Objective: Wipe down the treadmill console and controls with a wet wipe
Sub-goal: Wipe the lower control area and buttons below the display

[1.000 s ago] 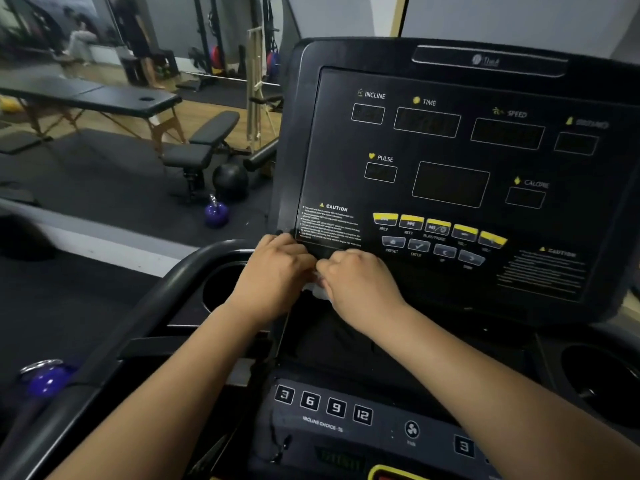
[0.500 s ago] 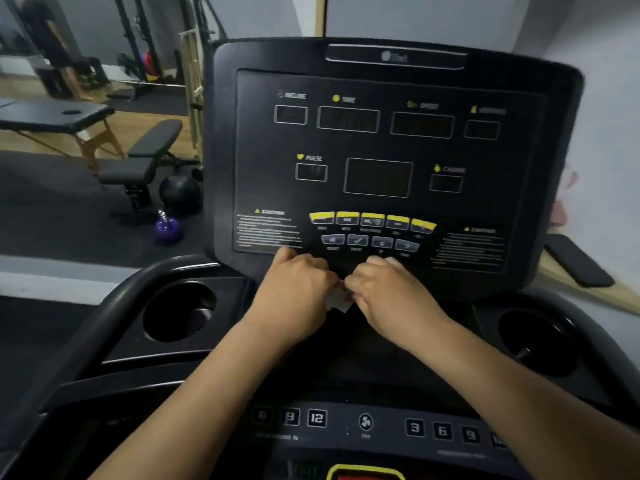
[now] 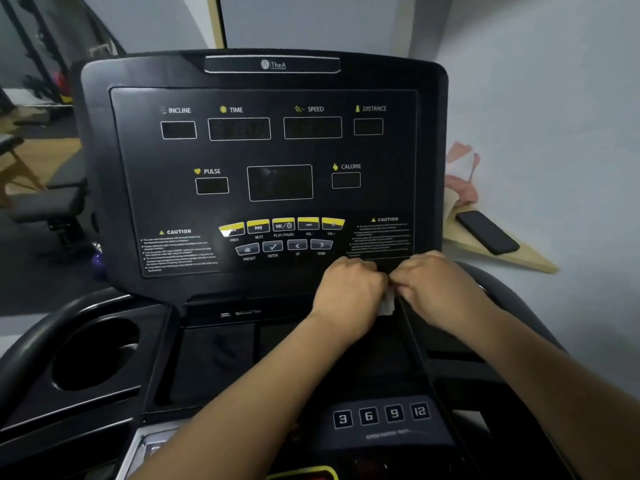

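Together, left hand point(image 3: 346, 293) and right hand point(image 3: 437, 286) pinch the wet wipe point(image 3: 387, 306) between them.

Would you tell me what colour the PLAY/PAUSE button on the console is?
The PLAY/PAUSE button is yellow-topped, dark below; head view shows it best.

At three o'clock, a pale wooden desk point(image 3: 512, 259) is carrying a black phone point(image 3: 486, 232) lying flat, with a crumpled pink cloth point(image 3: 462, 174) resting at the phone's eleven o'clock.
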Available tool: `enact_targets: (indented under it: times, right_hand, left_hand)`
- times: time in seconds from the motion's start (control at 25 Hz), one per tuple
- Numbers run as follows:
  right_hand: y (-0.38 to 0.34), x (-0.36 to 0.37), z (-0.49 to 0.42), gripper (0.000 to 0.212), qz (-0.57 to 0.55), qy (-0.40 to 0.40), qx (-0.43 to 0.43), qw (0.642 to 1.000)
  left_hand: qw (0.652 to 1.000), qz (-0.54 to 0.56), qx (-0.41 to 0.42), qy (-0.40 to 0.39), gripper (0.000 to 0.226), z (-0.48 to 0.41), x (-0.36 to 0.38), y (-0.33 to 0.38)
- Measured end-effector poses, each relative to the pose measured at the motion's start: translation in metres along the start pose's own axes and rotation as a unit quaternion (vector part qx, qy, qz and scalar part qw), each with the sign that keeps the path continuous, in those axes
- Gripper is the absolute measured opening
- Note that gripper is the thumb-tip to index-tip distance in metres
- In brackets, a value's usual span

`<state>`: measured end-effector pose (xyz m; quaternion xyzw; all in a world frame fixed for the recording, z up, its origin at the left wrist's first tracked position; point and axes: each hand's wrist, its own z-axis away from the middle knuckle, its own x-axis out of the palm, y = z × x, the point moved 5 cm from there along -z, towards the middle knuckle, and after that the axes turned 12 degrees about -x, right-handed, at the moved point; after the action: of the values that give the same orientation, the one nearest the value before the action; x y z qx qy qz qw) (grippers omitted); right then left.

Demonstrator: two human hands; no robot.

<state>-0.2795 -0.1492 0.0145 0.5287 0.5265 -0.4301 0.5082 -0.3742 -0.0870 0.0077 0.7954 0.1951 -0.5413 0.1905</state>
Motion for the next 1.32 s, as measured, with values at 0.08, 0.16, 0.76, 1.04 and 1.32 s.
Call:
enact_targets:
  times: [0.08,0.16,0.76,1.04,1.32]
  right_hand:
    - [0.010,0.001,0.009,0.020,-0.010,0.006,0.028,1.000]
    - [0.014,0.003,0.016,0.020,-0.025,0.022,0.048,0.998]
    - [-0.097,0.002,-0.071,0.018,-0.065,0.070,-0.086,0.992]
    - [-0.167,0.006,-0.129,0.013,-0.027,0.067,-0.126,0.989]
    - [-0.194,-0.007,-0.157,0.015,-0.156,0.062,-0.115,0.979]
  left_hand:
    - [1.000,0.020,-0.002,0.006,0.012,-0.007,0.006,0.008]
    - [0.999,0.038,0.002,0.014,0.014,-0.007,0.009,0.005]
    - [0.998,-0.027,-0.010,0.055,0.023,0.061,-0.030,-0.122]
    - [0.995,-0.056,-0.056,0.053,0.015,0.102,-0.057,-0.192]
    - [0.986,0.073,-0.148,0.015,0.017,0.122,-0.089,-0.233]
